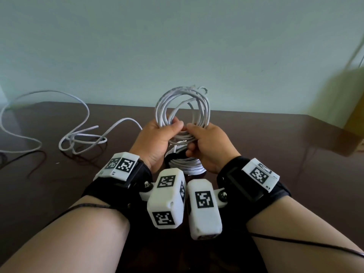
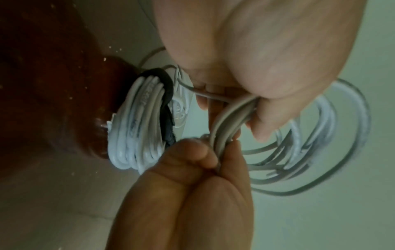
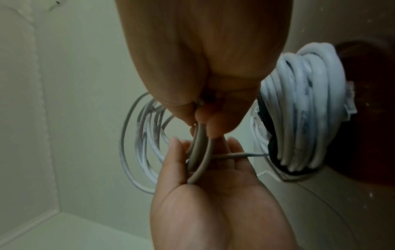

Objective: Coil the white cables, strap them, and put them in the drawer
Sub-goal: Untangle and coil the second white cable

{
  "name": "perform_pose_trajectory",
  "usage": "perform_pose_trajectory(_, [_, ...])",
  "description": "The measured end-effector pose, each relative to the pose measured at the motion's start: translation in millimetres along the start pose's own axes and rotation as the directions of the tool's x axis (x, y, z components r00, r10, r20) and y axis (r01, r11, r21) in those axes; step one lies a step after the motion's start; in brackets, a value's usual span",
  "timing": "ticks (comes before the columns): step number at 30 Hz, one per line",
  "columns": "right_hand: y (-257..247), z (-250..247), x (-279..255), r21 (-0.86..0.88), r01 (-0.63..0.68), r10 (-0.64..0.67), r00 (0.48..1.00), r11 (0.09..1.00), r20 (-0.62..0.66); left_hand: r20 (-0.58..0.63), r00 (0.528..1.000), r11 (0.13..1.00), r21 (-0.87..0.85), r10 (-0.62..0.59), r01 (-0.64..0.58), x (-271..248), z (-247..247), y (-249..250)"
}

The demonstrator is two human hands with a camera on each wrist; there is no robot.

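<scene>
I hold a coil of white cable (image 1: 183, 103) upright above the brown table (image 1: 266, 154). My left hand (image 1: 173, 127) grips its lower left strands and my right hand (image 1: 192, 135) grips the lower right, thumbs almost touching. The left wrist view shows the left hand (image 2: 230, 116) clamping the bundled strands (image 2: 224, 128) while the right hand (image 2: 205, 152) pinches them from below. Under my hands a second white coil (image 1: 186, 166) lies on the table, bound by a black strap (image 2: 164, 94). The right wrist view shows this strapped coil (image 3: 299, 101) beside the held coil (image 3: 145, 143). No drawer is in view.
A loose white cable (image 1: 82, 134) sprawls over the table's left side and trails off the left edge. A yellowish box (image 1: 354, 107) stands at the far right. A pale wall (image 1: 177, 46) rises behind the table's back edge.
</scene>
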State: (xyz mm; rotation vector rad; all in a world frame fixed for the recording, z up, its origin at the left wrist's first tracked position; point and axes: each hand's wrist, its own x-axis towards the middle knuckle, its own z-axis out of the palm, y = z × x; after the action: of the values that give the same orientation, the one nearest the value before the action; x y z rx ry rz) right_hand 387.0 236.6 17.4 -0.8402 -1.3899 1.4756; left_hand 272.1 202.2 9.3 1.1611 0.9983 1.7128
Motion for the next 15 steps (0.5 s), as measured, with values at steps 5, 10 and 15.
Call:
perform_pose_trajectory(5, [-1, 5, -2, 0.074, -0.046, 0.038, 0.995, 0.996, 0.096, -0.126, 0.990, 0.998, 0.043, 0.059, -0.054, 3, -3, 0])
perform_pose_trajectory(10, [-3, 0, -4, -0.410, 0.124, -0.143, 0.990, 0.904, -0.017, -0.333, 0.931, 0.958, 0.283, 0.150, -0.053, 8, -10, 1])
perform_pose_trajectory(15, [-9, -14, -2, -0.577, 0.275, -0.376, 0.924, 0.769, -0.061, -0.223, 0.950, 0.783, 0.621, 0.219, -0.034, 8, -14, 8])
